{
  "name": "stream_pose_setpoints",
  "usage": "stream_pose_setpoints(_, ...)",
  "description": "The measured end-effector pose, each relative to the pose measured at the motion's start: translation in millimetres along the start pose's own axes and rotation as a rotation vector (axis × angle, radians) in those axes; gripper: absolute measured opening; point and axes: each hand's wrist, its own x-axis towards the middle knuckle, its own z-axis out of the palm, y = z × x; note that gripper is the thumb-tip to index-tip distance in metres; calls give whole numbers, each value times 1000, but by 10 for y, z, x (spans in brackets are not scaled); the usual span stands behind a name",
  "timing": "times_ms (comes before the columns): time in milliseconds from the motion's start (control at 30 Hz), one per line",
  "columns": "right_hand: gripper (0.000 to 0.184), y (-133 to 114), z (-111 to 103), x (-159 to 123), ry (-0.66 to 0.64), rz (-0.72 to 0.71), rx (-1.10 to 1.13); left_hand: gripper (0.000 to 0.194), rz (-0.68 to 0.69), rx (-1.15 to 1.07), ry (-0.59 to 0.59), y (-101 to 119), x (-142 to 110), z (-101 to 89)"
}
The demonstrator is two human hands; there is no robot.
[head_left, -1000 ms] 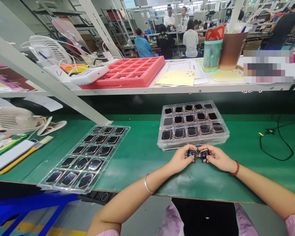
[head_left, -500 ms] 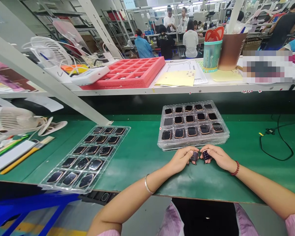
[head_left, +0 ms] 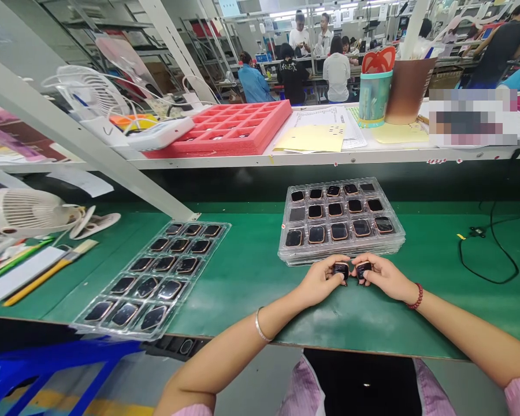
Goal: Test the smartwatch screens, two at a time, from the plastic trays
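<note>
My left hand (head_left: 319,281) is closed on a smartwatch (head_left: 341,269), a small square body with a dark face and a thin gold rim. Another smartwatch (head_left: 363,268) of the same look is gripped in my right hand (head_left: 385,278), the thumb over its lower part. Both faces point up at me, with faint light marks on them. The hands rest close together on the green bench mat (head_left: 251,289). Just beyond them stands a stack of clear plastic trays (head_left: 341,252), its top tray holding several watches in rows.
On the left lies a single clear tray (head_left: 135,276) filled with watches. A brush (head_left: 52,277), pens and a white fan (head_left: 28,212) are farther left. A black cable (head_left: 487,281) lies right. The shelf above bears a red foam tray (head_left: 238,130) and cups. People sit and stand beyond.
My left thumb has slid down off the watch face, so more of it shows. The right-hand watch has turned slightly, its face plainer to see. The trays have stayed put.
</note>
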Motion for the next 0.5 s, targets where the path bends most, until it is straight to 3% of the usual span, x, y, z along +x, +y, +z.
stream_pose_setpoints(133,22,5,-6,4,-8,16,-18,24,-1,-6,2,5,8,0)
stream_pose_setpoints(500,21,21,-3,7,-10,22,-7,23,-9,5,17,8,12,0)
